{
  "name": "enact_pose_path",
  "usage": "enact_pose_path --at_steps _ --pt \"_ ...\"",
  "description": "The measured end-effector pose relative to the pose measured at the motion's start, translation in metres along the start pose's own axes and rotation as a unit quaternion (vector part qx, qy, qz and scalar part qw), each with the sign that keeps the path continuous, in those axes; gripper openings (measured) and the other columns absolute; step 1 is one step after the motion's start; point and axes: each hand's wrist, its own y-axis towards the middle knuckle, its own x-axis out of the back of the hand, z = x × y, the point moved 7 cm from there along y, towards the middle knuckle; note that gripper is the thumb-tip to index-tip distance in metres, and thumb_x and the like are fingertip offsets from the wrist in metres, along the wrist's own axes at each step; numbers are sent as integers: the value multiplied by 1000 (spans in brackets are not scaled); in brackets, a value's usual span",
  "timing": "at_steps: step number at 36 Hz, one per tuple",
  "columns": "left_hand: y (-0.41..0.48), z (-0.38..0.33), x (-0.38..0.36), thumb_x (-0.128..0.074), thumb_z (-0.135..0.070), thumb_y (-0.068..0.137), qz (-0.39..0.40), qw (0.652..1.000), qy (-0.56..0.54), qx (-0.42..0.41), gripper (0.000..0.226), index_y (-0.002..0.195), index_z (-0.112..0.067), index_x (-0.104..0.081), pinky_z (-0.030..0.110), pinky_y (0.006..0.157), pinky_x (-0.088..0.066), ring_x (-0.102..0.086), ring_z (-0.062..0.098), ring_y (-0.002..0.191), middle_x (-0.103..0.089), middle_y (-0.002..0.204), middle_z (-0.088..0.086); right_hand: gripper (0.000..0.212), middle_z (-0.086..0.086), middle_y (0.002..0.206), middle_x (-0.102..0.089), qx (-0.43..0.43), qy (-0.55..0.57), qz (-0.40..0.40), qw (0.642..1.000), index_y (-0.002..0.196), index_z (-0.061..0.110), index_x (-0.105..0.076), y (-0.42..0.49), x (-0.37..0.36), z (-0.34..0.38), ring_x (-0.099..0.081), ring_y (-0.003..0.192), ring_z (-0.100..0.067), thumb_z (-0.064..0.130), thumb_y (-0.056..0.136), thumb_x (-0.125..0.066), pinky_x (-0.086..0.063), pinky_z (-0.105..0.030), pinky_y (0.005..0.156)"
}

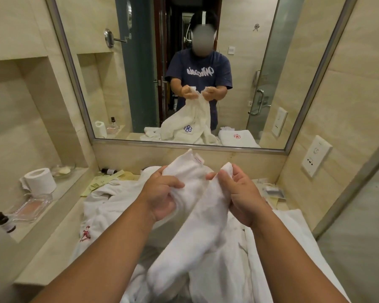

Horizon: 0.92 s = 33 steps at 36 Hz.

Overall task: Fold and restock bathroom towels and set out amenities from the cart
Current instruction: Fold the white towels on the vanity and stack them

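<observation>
I hold a white towel [197, 217] up over the vanity counter with both hands. My left hand [162, 193] grips its upper edge near a small label, fingers curled round the cloth. My right hand [239, 195] pinches the other top corner between thumb and fingers. The towel hangs down bunched between my forearms. Under it lies a heap of other white towels [105, 206], one with a red embroidered emblem [85, 234]. A folded towel [293, 228] lies at the right.
A wall niche at the left holds a toilet roll [41, 180], a glass tray [32, 205], a glass dish [64, 170] and small dark bottles [3, 221]. Paper amenity packets [101, 182] lie at the counter's back. A large mirror [140, 62] faces me. A wall socket [315, 159] sits at the right.
</observation>
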Motion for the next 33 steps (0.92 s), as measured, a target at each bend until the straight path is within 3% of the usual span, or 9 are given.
enact_pose_path --at_steps 3,7,11,17,21,23,26,29,33 --pt "-4 9 -14 -50 18 79 62 997 -42 14 64 143 12 -46 66 114 -36 -52 54 131 -51 142 38 18 -10 86 -71 -22 70 46 996 97 11 -59 -3 -15 1 -66 73 -18 24 88 -66 -60 -32 68" --pt "-8 17 -25 -51 13 80 86 995 -52 22 62 142 10 -50 59 115 -39 -53 50 132 -53 142 36 19 -12 86 -73 -34 129 37 990 96 6 -67 0 -28 -4 -72 78 -22 20 83 -69 -63 -40 72" --pt "-6 20 -22 -63 15 69 45 999 -2 17 71 139 7 -52 51 95 -49 -59 48 112 -56 134 39 15 -19 99 -73 17 10 -33 999 88 11 -78 11 -20 -4 -70 93 -28 25 82 -79 -55 -57 97" --pt "-3 26 -20 -57 23 78 45 999 7 19 42 107 -8 -62 45 80 -55 -69 38 92 -68 112 25 30 -8 96 -76 87 -133 -97 982 91 23 -78 18 -17 5 -71 99 -28 34 105 -54 -57 -59 94" --pt "-10 20 -33 -47 22 88 100 995 20 1 63 131 -19 -67 44 84 -61 -71 36 108 -71 126 18 36 -9 107 -77 73 -103 -79 989 97 22 -77 18 -20 2 -71 110 -30 30 110 -45 -55 -56 100" --pt "-16 15 -42 -43 23 89 121 992 35 -3 67 138 -18 -65 29 63 -60 -76 26 91 -70 126 17 34 -10 108 -77 79 -93 -65 990 97 21 -78 17 -21 3 -71 110 -30 28 110 -47 -54 -56 101" --pt "-26 14 -51 -46 21 93 139 989 49 -13 59 136 -14 -66 15 42 -46 -61 7 47 -72 92 9 24 -14 106 -77 90 -64 -71 991 98 18 -80 17 -20 5 -72 108 -32 27 104 -58 -56 -53 99" --pt "-30 18 -55 -49 17 95 149 986 66 -17 55 133 -17 -67 15 41 -45 -58 5 43 -70 76 0 23 -19 99 -76 71 14 -88 993 96 9 -77 18 -17 2 -73 98 -32 29 85 -71 -59 -45 90" --pt "-29 18 -51 -48 19 94 136 986 93 -2 59 132 -21 -70 17 43 -47 -62 7 51 -72 95 7 30 -16 91 -74 18 99 -91 991 95 3 -70 19 -17 -4 -71 86 -24 26 76 -74 -61 -35 79"
